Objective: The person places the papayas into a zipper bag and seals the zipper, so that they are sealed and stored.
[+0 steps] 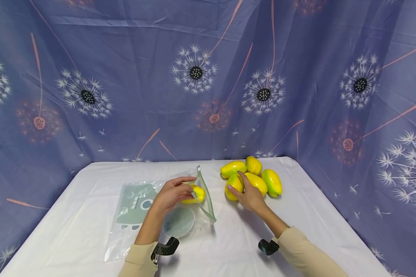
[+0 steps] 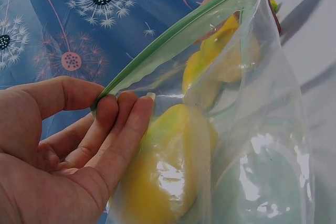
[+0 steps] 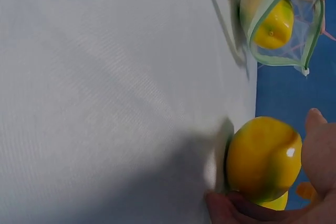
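Note:
My left hand (image 1: 173,194) pinches the green zip edge of a clear zip bag (image 2: 173,38) between thumb and fingers. The bag's mouth gapes toward the right, as the right wrist view shows. A yellow mango (image 2: 163,171) lies inside, near the mouth, close to a round pale-green print (image 1: 179,222) on the bag. My right hand (image 1: 251,196) grips another yellow-green mango (image 3: 264,156) on the table, its thumb on one side and its fingers on the other. That mango is at the near left of a cluster of several mangoes.
Beyond and right of my right hand sit a mango (image 1: 233,168), a rounder-looking one (image 1: 254,165) and a greener one (image 1: 272,182). A flat printed bag (image 1: 133,204) lies left on the white-covered table (image 1: 235,246). A blue dandelion-patterned curtain (image 1: 142,96) hangs behind.

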The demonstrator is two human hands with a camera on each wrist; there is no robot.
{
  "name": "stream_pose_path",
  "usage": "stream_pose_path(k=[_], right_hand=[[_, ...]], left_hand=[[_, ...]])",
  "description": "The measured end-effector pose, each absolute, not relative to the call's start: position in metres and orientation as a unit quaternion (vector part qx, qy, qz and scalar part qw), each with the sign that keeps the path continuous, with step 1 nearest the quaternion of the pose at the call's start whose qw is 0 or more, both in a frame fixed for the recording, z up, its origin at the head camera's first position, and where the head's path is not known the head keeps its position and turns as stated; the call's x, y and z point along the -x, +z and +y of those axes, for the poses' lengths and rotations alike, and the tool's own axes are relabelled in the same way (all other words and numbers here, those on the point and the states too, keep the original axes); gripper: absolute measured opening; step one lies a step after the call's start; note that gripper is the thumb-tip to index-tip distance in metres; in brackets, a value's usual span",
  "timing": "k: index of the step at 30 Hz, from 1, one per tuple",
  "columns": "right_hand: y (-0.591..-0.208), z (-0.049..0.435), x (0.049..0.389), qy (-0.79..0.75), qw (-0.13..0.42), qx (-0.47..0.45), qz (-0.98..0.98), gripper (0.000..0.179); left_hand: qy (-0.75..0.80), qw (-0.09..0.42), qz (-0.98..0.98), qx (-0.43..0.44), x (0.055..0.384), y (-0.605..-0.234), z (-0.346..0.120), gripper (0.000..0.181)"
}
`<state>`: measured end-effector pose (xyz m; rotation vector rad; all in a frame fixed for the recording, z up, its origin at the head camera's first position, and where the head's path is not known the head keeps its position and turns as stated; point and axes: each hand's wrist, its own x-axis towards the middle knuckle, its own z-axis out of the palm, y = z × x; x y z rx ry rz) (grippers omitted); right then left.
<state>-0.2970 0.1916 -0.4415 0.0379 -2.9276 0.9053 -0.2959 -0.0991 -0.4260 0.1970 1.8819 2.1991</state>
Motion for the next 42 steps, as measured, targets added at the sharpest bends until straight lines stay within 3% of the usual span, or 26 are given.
stream_pose_path(k=[42], right_hand=[[-0.430, 0.181, 0.289, 0.335, 0.013, -0.063, -0.940, 0.068]], left_hand=[[0.751, 0.133, 0.644, -0.055, 0.297, -0.426, -0.099, 0.049]])
